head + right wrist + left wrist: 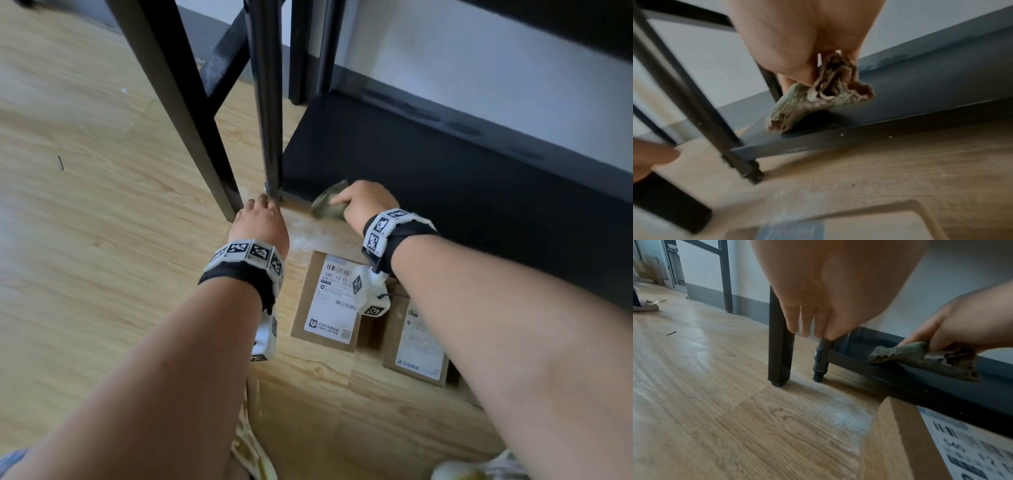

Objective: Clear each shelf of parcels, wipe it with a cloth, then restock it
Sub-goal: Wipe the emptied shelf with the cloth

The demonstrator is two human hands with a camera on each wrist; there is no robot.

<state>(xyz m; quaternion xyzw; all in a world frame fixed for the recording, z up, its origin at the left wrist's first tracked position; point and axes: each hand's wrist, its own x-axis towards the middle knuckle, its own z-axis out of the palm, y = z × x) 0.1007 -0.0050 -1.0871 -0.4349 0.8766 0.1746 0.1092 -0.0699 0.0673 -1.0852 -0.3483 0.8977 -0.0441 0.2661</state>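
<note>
**Right hand wipes the bottom shelf's front corner**

Right hand (368,202) is bunched around a crumpled greenish-brown cloth (329,205), pressing it onto the dark bottom shelf (428,164) just beside the shelf's front corner post (270,137). Left hand (261,219) reaches to that same post, fingers straight and close together, their tips at its lower end; it seems to steady the frame. Two parcels (330,301) lie on the wooden floor (102,240) in front of the shelf, so this level looks cleared and the wiping step is in hand. Pale dust lies on the floor below the shelf's front edge. Next, I judge, the cloth must sweep away from the post along the board, then the parcels go back on.
</note>
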